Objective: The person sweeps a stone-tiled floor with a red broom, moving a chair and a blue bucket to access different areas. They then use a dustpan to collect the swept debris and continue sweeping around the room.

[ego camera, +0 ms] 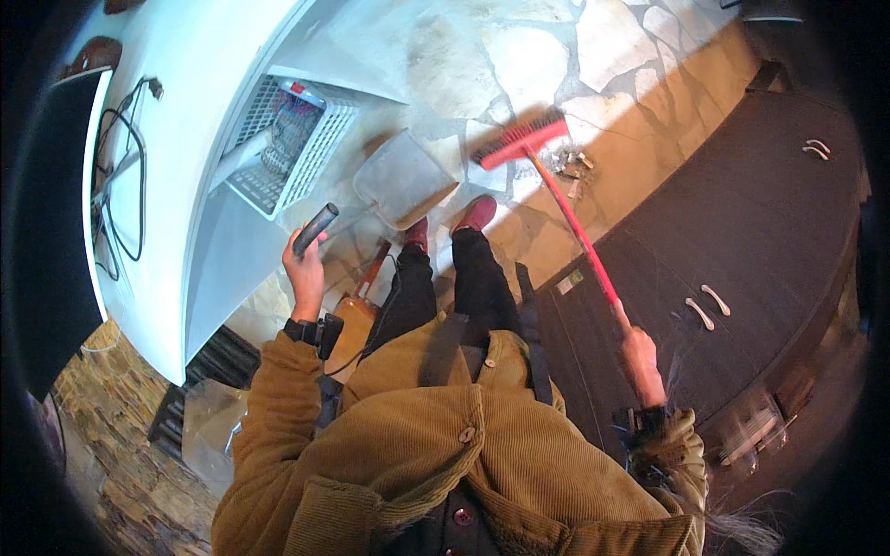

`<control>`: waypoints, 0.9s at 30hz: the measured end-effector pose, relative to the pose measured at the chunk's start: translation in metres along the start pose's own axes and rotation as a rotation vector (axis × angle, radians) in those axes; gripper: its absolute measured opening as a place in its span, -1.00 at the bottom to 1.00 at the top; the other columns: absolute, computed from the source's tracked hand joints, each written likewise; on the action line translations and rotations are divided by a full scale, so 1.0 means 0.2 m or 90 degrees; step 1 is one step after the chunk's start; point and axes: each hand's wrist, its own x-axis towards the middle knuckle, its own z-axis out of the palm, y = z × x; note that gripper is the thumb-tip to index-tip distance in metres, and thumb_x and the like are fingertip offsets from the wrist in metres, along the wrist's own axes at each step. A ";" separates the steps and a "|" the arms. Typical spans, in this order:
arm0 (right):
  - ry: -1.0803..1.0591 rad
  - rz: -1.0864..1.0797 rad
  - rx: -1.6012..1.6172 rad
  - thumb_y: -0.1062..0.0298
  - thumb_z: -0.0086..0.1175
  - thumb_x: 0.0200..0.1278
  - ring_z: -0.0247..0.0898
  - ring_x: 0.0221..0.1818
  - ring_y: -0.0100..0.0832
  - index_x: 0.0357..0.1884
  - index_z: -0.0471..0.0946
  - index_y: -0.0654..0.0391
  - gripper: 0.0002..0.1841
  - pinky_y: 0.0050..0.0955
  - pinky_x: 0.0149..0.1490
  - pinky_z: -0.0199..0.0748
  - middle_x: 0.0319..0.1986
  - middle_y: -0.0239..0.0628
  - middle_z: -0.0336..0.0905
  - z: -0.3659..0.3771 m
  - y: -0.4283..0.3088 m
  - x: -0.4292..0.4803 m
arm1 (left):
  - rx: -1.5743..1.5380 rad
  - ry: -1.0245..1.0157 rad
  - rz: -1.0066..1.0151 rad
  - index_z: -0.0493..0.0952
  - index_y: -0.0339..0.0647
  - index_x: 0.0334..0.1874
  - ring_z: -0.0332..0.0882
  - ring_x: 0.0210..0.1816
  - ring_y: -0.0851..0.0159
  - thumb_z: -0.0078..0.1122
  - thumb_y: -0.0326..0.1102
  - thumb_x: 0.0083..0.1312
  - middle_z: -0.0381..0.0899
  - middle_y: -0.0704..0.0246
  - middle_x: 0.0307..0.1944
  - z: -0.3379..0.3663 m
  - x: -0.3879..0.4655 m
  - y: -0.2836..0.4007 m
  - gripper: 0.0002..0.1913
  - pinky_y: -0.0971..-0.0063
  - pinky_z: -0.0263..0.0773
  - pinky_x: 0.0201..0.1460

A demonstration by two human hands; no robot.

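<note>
My left hand [306, 274] grips the dark tubular handle [318, 228] of what looks like a long-handled dustpan. The grey pan [402, 174] rests at floor level near my shoes, its wide edge towards the right. My right hand [638, 358], index finger stretched along the shaft, holds the red handle [573, 226] of a broom. The broom's red head [523, 144], with dark bristles, is on the stone floor beyond my feet and is slightly blurred. Beside the head, on its right, lies a small heap of debris [573, 169] with pale bits in it.
On the left stands a white desk [201, 90] with cables [132, 174] on top. A white plastic basket [306, 163] with assorted things sits under it. A dark cabinet [667, 229] with metal handles runs along the right. Near my left leg is an orange-brown object [353, 323] with a cord.
</note>
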 end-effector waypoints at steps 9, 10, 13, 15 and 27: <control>0.133 -0.160 0.092 0.30 -0.15 0.32 0.54 -0.38 0.05 0.44 -0.17 -0.42 -0.28 -0.01 -0.28 0.48 -0.46 0.03 0.57 0.02 -0.46 0.67 | 0.048 0.011 -0.013 0.50 -0.27 -0.44 0.29 -0.39 0.55 0.01 -0.26 0.41 0.43 0.51 -0.52 -0.03 0.00 -0.16 -0.72 0.63 0.26 -0.25; 0.118 -0.156 0.089 0.27 -0.14 0.32 0.54 -0.39 0.06 0.44 -0.19 -0.44 -0.28 0.00 -0.31 0.46 -0.48 0.03 0.57 0.06 -0.42 0.62 | 0.036 0.015 -0.006 0.50 -0.27 -0.44 0.29 -0.39 0.55 0.01 -0.25 0.41 0.43 0.52 -0.52 -0.05 0.01 -0.18 -0.72 0.63 0.25 -0.26; 0.058 -0.113 0.027 0.33 -0.16 0.29 0.53 -0.44 0.05 0.44 -0.19 -0.46 -0.25 0.00 -0.35 0.44 -0.52 0.03 0.55 0.15 -0.24 0.39 | 0.004 0.023 0.000 0.52 -0.31 -0.39 0.36 -0.36 0.53 0.03 -0.32 0.39 0.51 0.49 -0.48 -0.09 0.03 -0.23 -0.78 0.62 0.30 -0.22; 0.004 -0.023 0.014 0.48 -0.21 0.21 0.52 -0.40 0.09 0.42 -0.03 -0.43 -0.25 0.02 -0.31 0.38 -0.47 0.15 0.52 0.14 -0.15 0.21 | 0.005 0.039 -0.007 0.54 -0.33 -0.35 0.41 -0.33 0.52 0.03 -0.36 0.37 0.56 0.46 -0.44 -0.12 0.04 -0.27 -0.81 0.62 0.32 -0.20; 0.242 -0.236 0.095 0.44 -0.24 0.26 0.46 -0.39 0.19 0.42 0.02 -0.28 -0.34 0.05 -0.30 0.32 -0.49 0.17 0.51 -0.16 -0.47 0.61 | 0.000 0.059 -0.077 0.57 -0.29 -0.28 0.49 -0.28 0.47 0.08 -0.23 0.33 0.61 0.42 -0.39 -0.30 0.22 -0.51 -0.77 0.56 0.35 -0.15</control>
